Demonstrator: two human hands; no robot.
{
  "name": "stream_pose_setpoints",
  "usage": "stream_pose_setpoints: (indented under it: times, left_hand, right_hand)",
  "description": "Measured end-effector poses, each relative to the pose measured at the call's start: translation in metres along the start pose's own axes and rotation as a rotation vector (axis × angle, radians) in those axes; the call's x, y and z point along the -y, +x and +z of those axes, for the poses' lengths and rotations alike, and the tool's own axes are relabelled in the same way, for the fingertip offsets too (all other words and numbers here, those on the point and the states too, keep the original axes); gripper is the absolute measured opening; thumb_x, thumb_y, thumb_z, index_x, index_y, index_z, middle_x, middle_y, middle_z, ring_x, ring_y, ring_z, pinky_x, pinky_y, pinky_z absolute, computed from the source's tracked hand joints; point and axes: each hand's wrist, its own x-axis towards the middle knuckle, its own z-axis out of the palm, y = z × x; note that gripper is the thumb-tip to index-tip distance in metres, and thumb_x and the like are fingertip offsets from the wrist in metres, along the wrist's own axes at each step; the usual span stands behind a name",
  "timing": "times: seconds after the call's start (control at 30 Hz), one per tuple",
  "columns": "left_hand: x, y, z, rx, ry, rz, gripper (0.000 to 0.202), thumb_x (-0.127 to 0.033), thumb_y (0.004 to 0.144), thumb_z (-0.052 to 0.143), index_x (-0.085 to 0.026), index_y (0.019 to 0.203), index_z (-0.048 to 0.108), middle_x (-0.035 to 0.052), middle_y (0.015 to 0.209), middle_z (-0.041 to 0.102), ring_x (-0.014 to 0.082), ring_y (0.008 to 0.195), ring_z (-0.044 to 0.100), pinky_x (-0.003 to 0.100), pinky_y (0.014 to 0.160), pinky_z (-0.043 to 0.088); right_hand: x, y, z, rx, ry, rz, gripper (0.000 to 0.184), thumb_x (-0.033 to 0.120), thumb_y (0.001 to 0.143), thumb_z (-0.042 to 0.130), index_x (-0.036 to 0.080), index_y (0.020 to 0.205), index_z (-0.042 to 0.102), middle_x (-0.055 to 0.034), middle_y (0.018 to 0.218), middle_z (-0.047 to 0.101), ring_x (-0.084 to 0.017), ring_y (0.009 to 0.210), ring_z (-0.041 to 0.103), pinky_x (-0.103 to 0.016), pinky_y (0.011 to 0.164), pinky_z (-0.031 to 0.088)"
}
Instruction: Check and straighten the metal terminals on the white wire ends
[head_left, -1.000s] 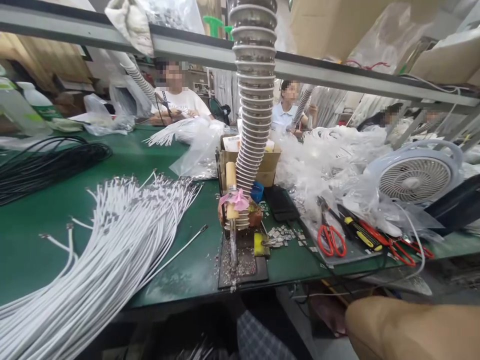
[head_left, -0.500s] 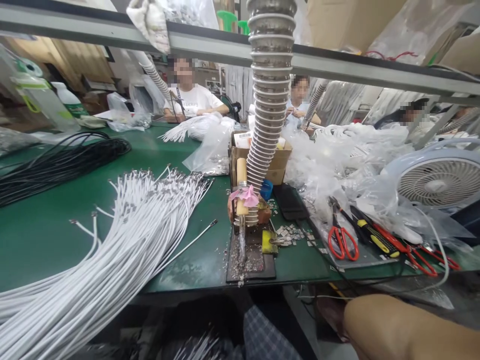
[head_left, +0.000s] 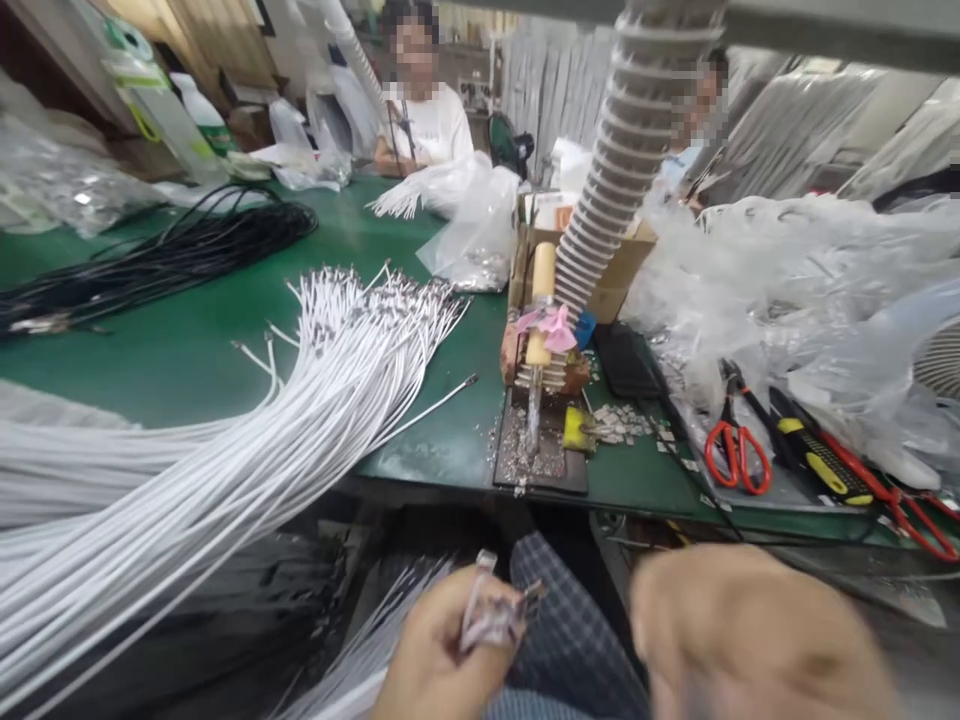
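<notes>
My left hand (head_left: 442, 645) is low in front of my lap. Its fingers are closed around short white cable ends (head_left: 480, 615) with small metal tips sticking out. To its right, a blurred bare-skin shape (head_left: 757, 630) looks like my right hand; its fingers are smeared by motion. More loose white cables (head_left: 367, 640) hang below the table edge beside my left hand. A large bundle of white cables (head_left: 300, 440) lies across the table at left, its metal-tipped ends fanned out. Beyond my hands stands a wooden-handled tool (head_left: 541, 300) tied with pink cloth, over a dark plate (head_left: 540, 470).
A ribbed hose (head_left: 611, 165) comes down behind the tool. Red-handled scissors (head_left: 739, 455), a yellow-black cutter (head_left: 821, 455), and plastic bags (head_left: 787, 290) lie at right. Black cables (head_left: 165, 250) lie at far left. A co-worker (head_left: 427, 120) sits across the table.
My left hand has come into view at the bottom, holding cable ends. The bare-skin shape at right is now blurred. The camera has tilted down and turned left, so the table appears higher and further right.
</notes>
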Motion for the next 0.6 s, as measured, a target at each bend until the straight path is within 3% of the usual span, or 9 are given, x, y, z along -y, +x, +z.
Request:
stream_pose_setpoints:
  times: [0.07, 0.1, 0.23, 0.37, 0.5, 0.6]
  left_hand:
    - [0.001, 0.009, 0.000, 0.081, 0.021, 0.035, 0.036, -0.046, 0.085, 0.061, -0.015, 0.067, 0.054, -0.0046, 0.052, 0.038, 0.0064, 0.048, 0.035, 0.019, 0.051, 0.034]
    - [0.002, 0.014, -0.001, 0.116, 0.046, 0.055, 0.035, -0.043, 0.087, 0.060, -0.015, 0.067, 0.053, -0.0042, 0.054, 0.039, 0.0066, 0.050, 0.036, 0.019, 0.051, 0.034]
    - [0.002, 0.022, -0.007, 0.077, 0.119, 0.101, 0.029, -0.037, 0.086, 0.060, -0.013, 0.069, 0.057, -0.0004, 0.062, 0.049, 0.0089, 0.058, 0.042, 0.019, 0.055, 0.037]
    - [0.002, 0.019, -0.009, 0.091, 0.108, 0.102, 0.025, -0.033, 0.086, 0.059, -0.013, 0.071, 0.059, 0.0008, 0.064, 0.052, 0.0102, 0.060, 0.045, 0.020, 0.057, 0.039]
    - [0.002, 0.017, -0.010, 0.185, 0.147, 0.151, 0.026, -0.031, 0.090, 0.056, -0.014, 0.071, 0.059, -0.0005, 0.061, 0.050, 0.0095, 0.057, 0.043, 0.020, 0.054, 0.036]
    - [0.002, 0.015, -0.012, 0.228, 0.183, 0.253, 0.017, -0.030, 0.092, 0.055, -0.017, 0.084, 0.064, 0.0020, 0.078, 0.058, 0.0120, 0.074, 0.053, 0.021, 0.068, 0.043]
  right_hand:
    - [-0.011, 0.005, 0.016, 0.087, 0.051, -0.002, 0.020, 0.032, 0.095, 0.055, 0.026, 0.078, 0.063, -0.0011, 0.064, 0.062, -0.014, 0.064, 0.060, -0.029, 0.060, 0.048]
    - [-0.017, 0.007, 0.024, 0.062, 0.050, -0.023, 0.015, 0.025, 0.095, 0.055, 0.024, 0.082, 0.063, -0.0004, 0.064, 0.061, -0.012, 0.062, 0.058, -0.026, 0.059, 0.046]
    - [-0.036, 0.011, 0.048, -0.008, -0.126, -0.169, 0.010, 0.010, 0.088, 0.055, 0.018, 0.090, 0.061, -0.0007, 0.069, 0.059, -0.010, 0.060, 0.052, -0.021, 0.055, 0.041]
    - [-0.042, 0.013, 0.059, -0.023, -0.180, -0.163, 0.009, 0.009, 0.086, 0.053, 0.018, 0.086, 0.054, 0.0023, 0.062, 0.049, -0.008, 0.054, 0.046, -0.020, 0.051, 0.036]
    - [-0.047, 0.013, 0.066, -0.084, 0.086, -0.102, 0.007, 0.014, 0.094, 0.046, 0.021, 0.093, 0.045, 0.0011, 0.070, 0.047, -0.010, 0.059, 0.045, -0.021, 0.053, 0.038]
    - [-0.049, 0.014, 0.069, -0.143, 0.206, -0.088, 0.003, 0.022, 0.097, 0.045, 0.023, 0.100, 0.046, -0.0001, 0.075, 0.047, -0.011, 0.063, 0.047, -0.021, 0.055, 0.041]
